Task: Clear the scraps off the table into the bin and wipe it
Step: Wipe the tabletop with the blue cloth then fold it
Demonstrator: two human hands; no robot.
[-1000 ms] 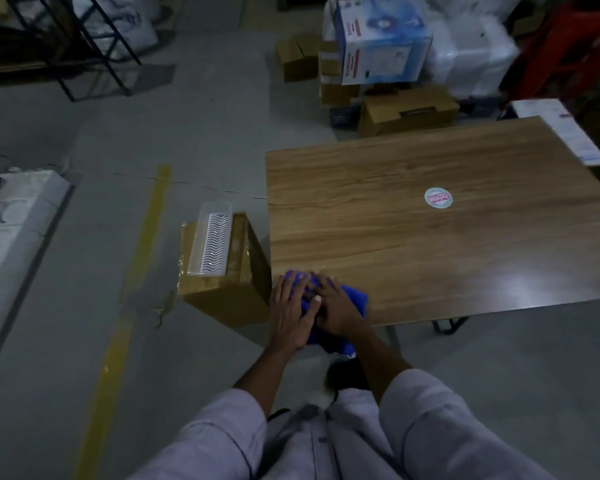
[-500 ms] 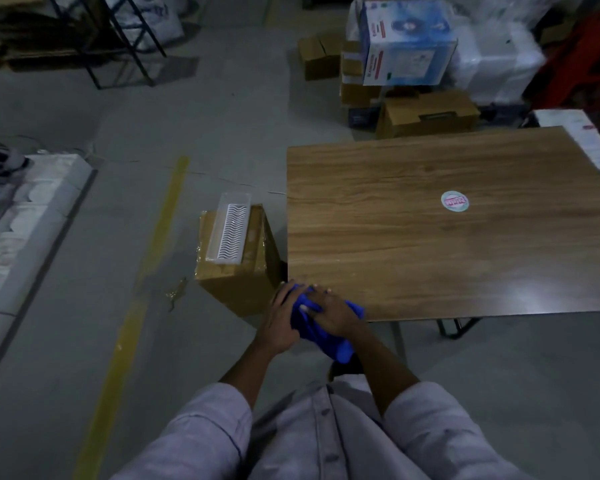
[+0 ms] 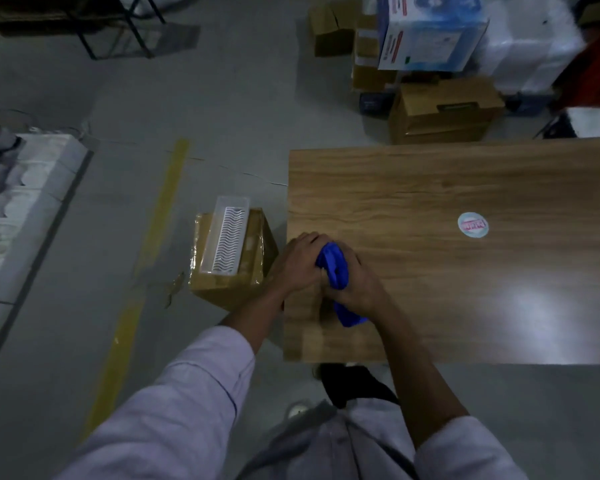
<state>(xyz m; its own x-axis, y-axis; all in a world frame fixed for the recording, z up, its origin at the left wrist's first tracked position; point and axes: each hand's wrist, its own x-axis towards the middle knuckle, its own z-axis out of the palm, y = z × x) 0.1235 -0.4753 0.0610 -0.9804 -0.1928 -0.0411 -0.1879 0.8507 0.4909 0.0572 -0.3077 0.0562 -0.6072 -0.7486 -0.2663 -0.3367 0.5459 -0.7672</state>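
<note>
Head view, dim light. Wooden bench [image 3: 465, 271] fills the right half of the frame, grain running left to right, with a glare patch near its front right edge. Both hands sit at the bench's near left corner, bunched together around a blue cloth [image 3: 335, 268]. Left hand [image 3: 300, 259] is curled over the cloth's left side, knuckles up, at the bench's left edge. Right hand [image 3: 355, 284] is closed around the cloth from the right; a tail of blue hangs out below its wrist and lies on the wood. The cloth is wadded, not spread flat.

Round pale sticker [image 3: 472, 225] with pink print lies on the bench surface, well to the right of the hands. Print too blurred to read.

On the floor just left of the bench stands a brown cardboard box [image 3: 229, 282], tilted, wrapped in clear film. A clear plastic tray [image 3: 227, 244] with a wavy white insert rests on top of it. Yellow floor line [image 3: 142, 271] runs past the box. More cartons [image 3: 444, 109] are stacked beyond the bench's far edge.
</note>
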